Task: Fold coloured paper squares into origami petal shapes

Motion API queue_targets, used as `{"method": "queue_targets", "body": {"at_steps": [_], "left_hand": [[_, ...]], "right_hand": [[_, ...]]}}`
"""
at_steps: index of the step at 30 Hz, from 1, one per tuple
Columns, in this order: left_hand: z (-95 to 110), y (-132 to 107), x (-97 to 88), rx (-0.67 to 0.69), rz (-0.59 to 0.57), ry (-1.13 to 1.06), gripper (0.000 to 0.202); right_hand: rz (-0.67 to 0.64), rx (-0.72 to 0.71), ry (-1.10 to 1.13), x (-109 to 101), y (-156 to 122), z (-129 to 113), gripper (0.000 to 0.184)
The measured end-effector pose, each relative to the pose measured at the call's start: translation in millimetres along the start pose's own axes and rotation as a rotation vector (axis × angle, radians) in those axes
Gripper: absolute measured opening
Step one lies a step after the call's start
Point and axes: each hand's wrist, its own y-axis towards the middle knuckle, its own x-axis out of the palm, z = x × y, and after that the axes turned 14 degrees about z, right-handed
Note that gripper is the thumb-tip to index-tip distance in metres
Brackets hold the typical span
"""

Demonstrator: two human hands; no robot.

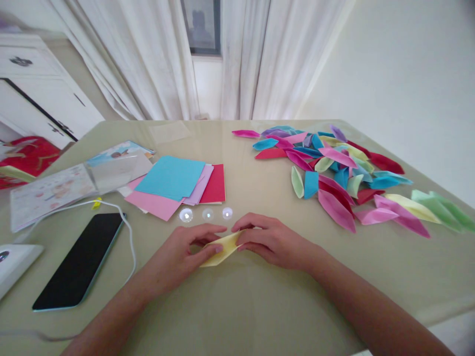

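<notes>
Yellow paper (224,248), folded, at near centre of bench (222,311): left hand (187,247) gripping it from 8 o'clock, right hand (269,240) pinching its 2 o'clock end. Phone (77,264) at 9. Sheets (170,178) at 11, folded pieces (337,157) heaped at 2. Curtains (245,54) beyond, 12.

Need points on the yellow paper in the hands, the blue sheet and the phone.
Yellow paper (227,248): head view, visible middle of its surface.
Blue sheet (171,177): head view, middle of its upper face.
Phone (79,262): head view, middle of its dark screen.
</notes>
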Motion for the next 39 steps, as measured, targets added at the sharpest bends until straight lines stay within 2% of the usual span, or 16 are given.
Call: {"method": "queue_targets", "body": {"at_steps": [3, 6, 10, 14, 19, 21, 25, 27, 29, 32, 34, 39], "left_hand": [[5.3, -1.3, 2.5, 0.069, -0.024, 0.049, 0.023], [9.5, -2.4, 4.9, 0.073, -0.009, 0.03, 0.02], [6.7, -4.4, 9.3, 0.124, 0.019, 0.113, 0.015], [0.7, -7.0, 12.7, 0.215, 0.076, 0.175, 0.015], [0.6, -7.9, 12.7, 0.146, 0.087, 0.17, 0.008], [0.9, -7.6, 10.1, 0.127, 0.102, 0.154, 0.005], [-2.4, -4.7, -1.2, 0.208, 0.163, 0.174, 0.024], [-5.1, -1.4, -7.4, 0.241, 0.211, 0.174, 0.019], [-7.1, 2.4, -12.5, 0.22, 0.23, 0.159, 0.012], [-8.6, 6.3, -17.3, 0.137, 0.206, 0.102, 0.014], [-9.7, 6.9, -18.8, 0.094, 0.189, 0.027, 0.015], [-14.0, 5.0, -19.3, 0.034, 0.074, -0.032, 0.025]], "right_hand": [[-0.04, -0.063, -0.04, 4.6, -2.3, -1.7, 0.011], [-0.038, -0.111, -0.109, 7.4, -3.4, -2.3, 0.011], [-0.056, -0.199, -0.187, 8.3, -2.6, -7.0, 0.015], [-0.096, -0.161, -0.268, 10.3, -3.3, -9.4, 0.015], [-0.051, -0.137, -0.263, 15.8, -6.0, -6.0, 0.013], [-0.009, -0.095, -0.254, 15.6, -5.5, -5.7, 0.015], [0.097, 0.083, -0.201, 10.8, -2.4, -3.1, 0.019], [0.142, 0.152, -0.134, 8.3, -1.3, 0.7, 0.017], [0.167, 0.18, -0.044, 6.4, -0.9, 4.7, 0.017], [0.187, 0.223, 0.087, 3.1, -0.2, 8.1, 0.02], [0.166, 0.3, 0.143, -0.3, 0.7, 8.0, 0.023], [0.087, 0.412, 0.138, -7.9, 3.8, 5.8, 0.035]]}}
